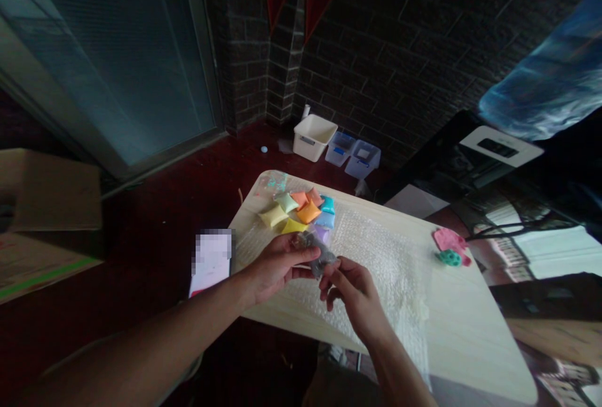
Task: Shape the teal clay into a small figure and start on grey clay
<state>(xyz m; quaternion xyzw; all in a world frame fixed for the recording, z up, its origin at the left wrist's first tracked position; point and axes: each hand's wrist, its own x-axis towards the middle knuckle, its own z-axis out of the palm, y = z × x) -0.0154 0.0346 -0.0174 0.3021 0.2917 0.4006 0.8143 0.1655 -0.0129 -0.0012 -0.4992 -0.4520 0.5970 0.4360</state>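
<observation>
Two-handed grip on a grey packet (pixel 323 261), above the table (pixel 475 319) toward its left edge.
Head view: clasped by the fingers of the left hand (pixel 273 263), pinched by those of the right hand (pixel 352 291); underneath, bubble wrap (pixel 380 253); toward the far left corner, clustered coloured packets (pixel 308 211); near the far right corner, a pink piece (pixel 444 237) touching a green piece (pixel 450 258).

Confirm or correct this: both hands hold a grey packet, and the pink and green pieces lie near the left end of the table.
Not quite: the head view shows the pink piece and the green piece near the right end of the table, not the left. The left hand and right hand do hold the grey packet.
</observation>
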